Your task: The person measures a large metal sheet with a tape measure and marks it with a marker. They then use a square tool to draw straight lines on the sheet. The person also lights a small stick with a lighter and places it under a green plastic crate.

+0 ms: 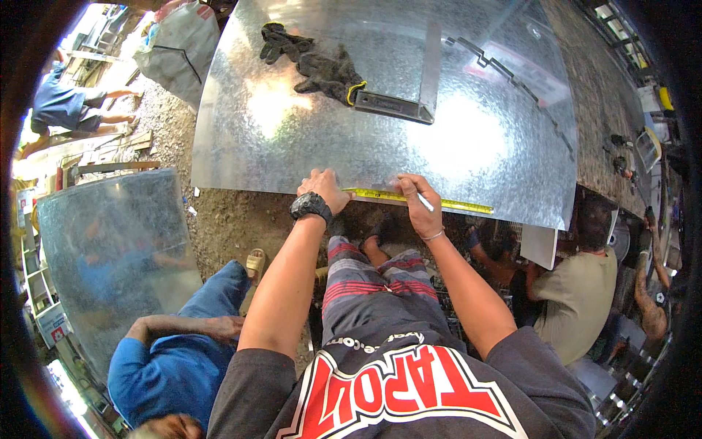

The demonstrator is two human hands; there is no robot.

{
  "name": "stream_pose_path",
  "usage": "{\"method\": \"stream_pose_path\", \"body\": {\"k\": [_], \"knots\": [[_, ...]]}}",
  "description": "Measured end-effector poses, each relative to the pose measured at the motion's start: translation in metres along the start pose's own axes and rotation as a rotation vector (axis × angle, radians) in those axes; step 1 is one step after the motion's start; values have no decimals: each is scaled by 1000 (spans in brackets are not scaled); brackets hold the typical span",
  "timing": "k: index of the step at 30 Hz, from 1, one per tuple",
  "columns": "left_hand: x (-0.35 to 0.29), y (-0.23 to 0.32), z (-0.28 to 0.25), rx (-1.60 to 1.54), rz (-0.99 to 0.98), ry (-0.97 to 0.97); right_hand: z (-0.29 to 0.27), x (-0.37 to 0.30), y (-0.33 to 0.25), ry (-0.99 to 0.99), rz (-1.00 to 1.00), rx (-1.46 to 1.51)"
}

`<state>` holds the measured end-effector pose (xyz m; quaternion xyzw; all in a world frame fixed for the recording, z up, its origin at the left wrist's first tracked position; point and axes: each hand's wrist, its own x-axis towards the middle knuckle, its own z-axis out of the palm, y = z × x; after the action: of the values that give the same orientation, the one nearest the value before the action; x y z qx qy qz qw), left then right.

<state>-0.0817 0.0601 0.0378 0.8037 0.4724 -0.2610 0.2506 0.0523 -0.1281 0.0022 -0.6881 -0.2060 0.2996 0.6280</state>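
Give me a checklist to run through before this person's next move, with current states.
1. Yellow tape along the metal sheet's near edge: ok.
2. Left hand at the tape's left end: ok.
3. Pen-like tool in right hand: ok.
4. Tool's tip touching the sheet: cannot tell.
5. Dark gloves worn: not ok, lying on the sheet.
6. Square clear of the tape: ok.

We saw dark gloves (327,76), a pale sack (170,77) at upper left, a blue-shirted person (172,373) at lower left and a khaki-shirted person (579,298) at right.
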Motion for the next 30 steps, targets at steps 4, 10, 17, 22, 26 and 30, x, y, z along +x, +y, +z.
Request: {"method": "stream_pose_path", "body": {"k": [4,10,17,22,26,30], "knots": [[3,-4,3,48,-19,3,-21,-2,16,31,-441,-863],[-1,2,-1,65,-4,2,-20,-8,40,71,-340,-996],[10,-13,-6,32,72,-80,-15,-6,30,44,-248,-1108],[16,-57,-21,60,74,-28,-12,-7,27,42,-230,-1127],[8,-81,-43,69,30,31,-15,-6,32,45,-234,-1128],[8,-91,-45,93,57,19,-16,-10,34,47,-248,-1132]]}}
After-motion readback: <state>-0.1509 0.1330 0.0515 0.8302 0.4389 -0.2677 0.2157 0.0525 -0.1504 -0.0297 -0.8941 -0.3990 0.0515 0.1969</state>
